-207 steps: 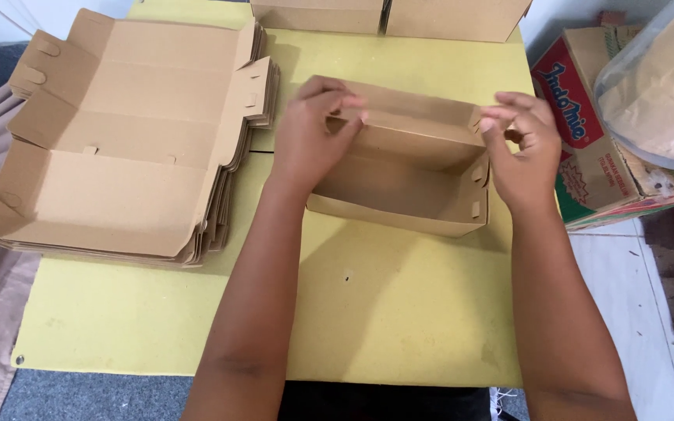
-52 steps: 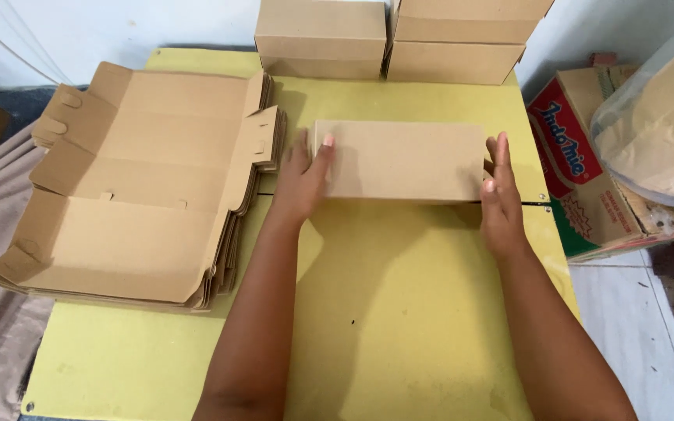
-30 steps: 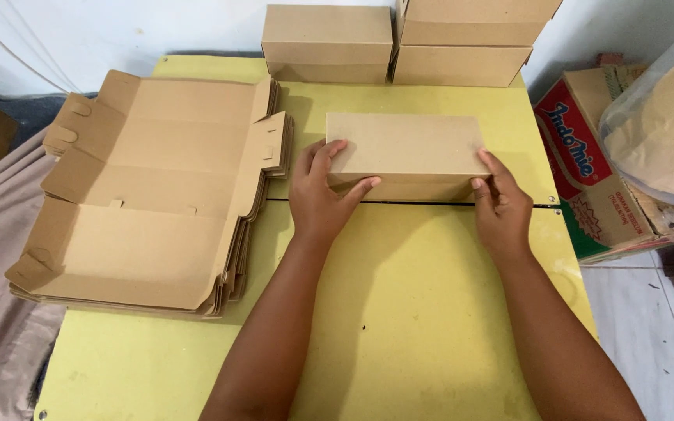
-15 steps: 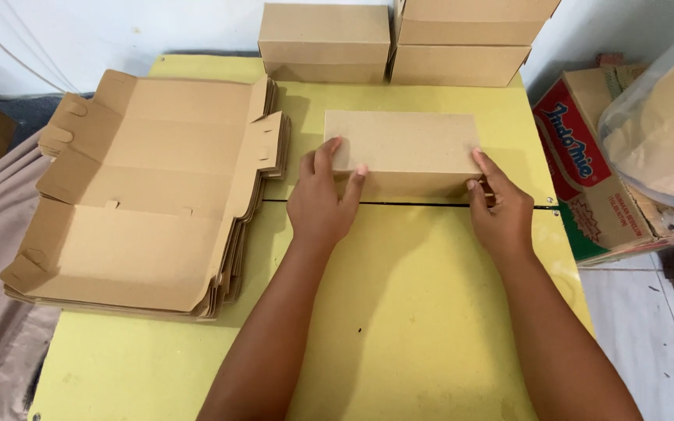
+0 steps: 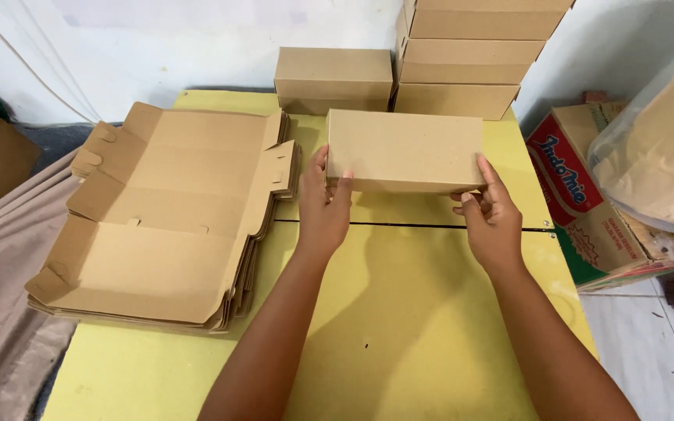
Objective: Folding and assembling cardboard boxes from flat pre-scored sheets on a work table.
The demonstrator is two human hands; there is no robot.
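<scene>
I count five closed brown cardboard boxes: one held box (image 5: pixel 404 150) between my two hands, one single box (image 5: pixel 333 79) at the table's far edge, and a stack of three boxes (image 5: pixel 470 54) beside it. One pile of flat unfolded box blanks (image 5: pixel 165 218) lies to the left; I cannot tell how many sheets. One printed carton (image 5: pixel 587 210) and one clear plastic bag (image 5: pixel 657 156) sit at the right.

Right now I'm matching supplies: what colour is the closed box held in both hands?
Plain brown cardboard, unprinted; the closed box shows best in the head view.
</scene>
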